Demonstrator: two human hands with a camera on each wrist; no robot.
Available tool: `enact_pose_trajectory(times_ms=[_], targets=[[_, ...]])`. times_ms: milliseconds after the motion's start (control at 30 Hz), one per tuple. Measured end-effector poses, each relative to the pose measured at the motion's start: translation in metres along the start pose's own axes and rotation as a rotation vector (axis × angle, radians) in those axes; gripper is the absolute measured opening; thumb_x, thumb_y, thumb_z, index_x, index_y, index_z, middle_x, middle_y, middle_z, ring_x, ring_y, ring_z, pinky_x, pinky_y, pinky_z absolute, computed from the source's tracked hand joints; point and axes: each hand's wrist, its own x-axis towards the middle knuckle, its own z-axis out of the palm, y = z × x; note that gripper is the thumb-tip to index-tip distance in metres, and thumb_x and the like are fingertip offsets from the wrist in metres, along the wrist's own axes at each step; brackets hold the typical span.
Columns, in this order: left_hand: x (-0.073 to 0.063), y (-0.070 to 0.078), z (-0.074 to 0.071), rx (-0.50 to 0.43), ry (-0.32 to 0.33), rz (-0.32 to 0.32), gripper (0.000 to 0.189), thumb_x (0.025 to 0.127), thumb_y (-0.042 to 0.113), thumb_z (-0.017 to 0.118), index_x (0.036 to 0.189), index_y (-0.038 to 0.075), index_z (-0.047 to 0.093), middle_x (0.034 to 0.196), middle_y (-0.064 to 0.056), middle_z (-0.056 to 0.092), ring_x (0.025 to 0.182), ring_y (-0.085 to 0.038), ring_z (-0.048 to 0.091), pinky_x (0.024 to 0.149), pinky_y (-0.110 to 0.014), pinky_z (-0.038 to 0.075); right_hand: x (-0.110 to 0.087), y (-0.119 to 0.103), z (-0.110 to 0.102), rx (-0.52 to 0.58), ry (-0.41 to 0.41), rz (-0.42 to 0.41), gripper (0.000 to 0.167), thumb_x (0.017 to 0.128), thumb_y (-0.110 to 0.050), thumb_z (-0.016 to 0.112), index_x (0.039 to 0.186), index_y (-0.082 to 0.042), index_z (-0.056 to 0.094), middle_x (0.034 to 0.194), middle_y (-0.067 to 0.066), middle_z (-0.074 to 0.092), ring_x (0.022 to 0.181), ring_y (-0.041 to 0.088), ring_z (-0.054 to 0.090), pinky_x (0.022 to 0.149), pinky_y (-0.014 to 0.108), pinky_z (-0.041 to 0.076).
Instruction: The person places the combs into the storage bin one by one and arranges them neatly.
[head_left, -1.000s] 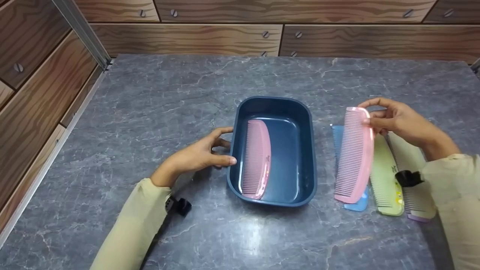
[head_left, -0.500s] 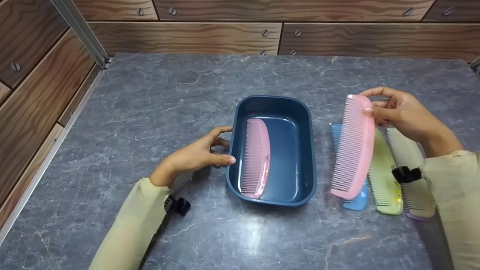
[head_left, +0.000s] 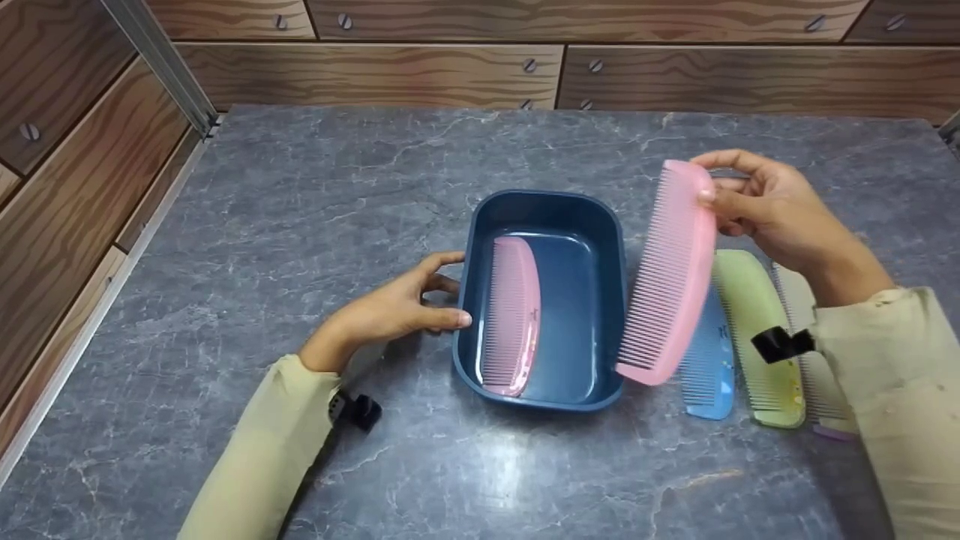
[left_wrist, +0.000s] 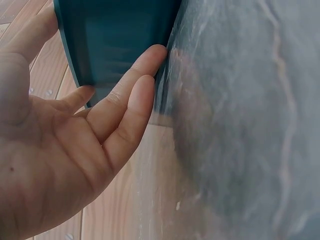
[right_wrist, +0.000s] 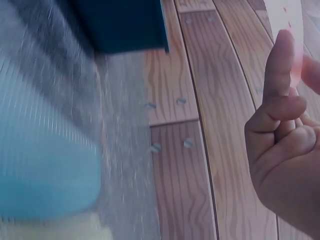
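Observation:
In the head view my right hand (head_left: 776, 206) pinches a pink comb (head_left: 671, 277) near its top end, thumb on the near face. The comb is tilted in the air, its lower end by the right rim of a dark blue plastic tub (head_left: 574, 322). Inside that tub, along its left side, lies another pink comb (head_left: 514, 315). My left hand (head_left: 397, 307) touches the tub's left side, the thumb tip at the rim. The left wrist view shows the extended fingers (left_wrist: 125, 100) against the outer wall.
To the tub's right lie a blue comb (head_left: 709, 367), a light green comb (head_left: 765, 330) and a pale comb with a purple end (head_left: 829, 405), the last partly under my right arm. Wood-patterned panels (head_left: 375, 75) border the grey marbled table (head_left: 337, 172).
My right hand has lifted the pink comb and carried it left, from above the blue comb to the tub's right rim. The left hand and the tub stay in place.

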Motion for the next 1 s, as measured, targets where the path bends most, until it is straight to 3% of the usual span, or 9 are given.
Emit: enact_pose_trajectory(times_ms=[267,500,733,1000], targets=[[0.001,-0.001,0.000,0.014,0.008,0.013,0.081,0.087,0.020,0.072,0.151,0.024,0.024,0.134,-0.017,0.052,0.101,-0.024,0.063,0.080,-0.033,0.053,0.013,0.000,0.020,-0.028,0.011,0.013,0.025,0.094,0.004,0.056,0.117,-0.005,0.060,0.079,0.002,0.069,0.053,0.007,0.049,0.049,0.019,0.037],[-0.001,-0.001,0.000,0.011,-0.003,0.026,0.082,0.087,0.021,0.072,0.152,0.020,0.022,0.136,-0.019,0.050,0.106,-0.026,0.063,0.082,-0.032,0.053,0.019,0.002,0.028,-0.102,-0.042,0.070,0.026,0.093,-0.004,0.062,0.119,-0.008,0.058,0.080,-0.001,0.069,0.055,0.007,0.049,0.050,0.019,0.040],[-0.001,0.001,0.000,0.011,-0.008,0.020,0.082,0.087,0.021,0.071,0.152,0.020,0.021,0.137,-0.019,0.050,0.109,-0.028,0.062,0.082,-0.033,0.052,0.023,0.007,0.037,-0.183,-0.045,0.130,0.027,0.092,-0.006,0.064,0.117,-0.010,0.057,0.084,-0.001,0.071,0.055,0.006,0.055,0.049,0.018,0.041],[-0.001,0.001,0.001,-0.013,-0.008,0.019,0.083,0.087,0.020,0.072,0.153,0.019,0.020,0.137,-0.020,0.049,0.112,-0.029,0.062,0.085,-0.034,0.053,0.027,0.011,0.048,-0.387,-0.073,0.155,0.024,0.094,-0.007,0.060,0.117,-0.012,0.053,0.082,-0.006,0.068,0.059,0.006,0.058,0.050,0.019,0.041]])
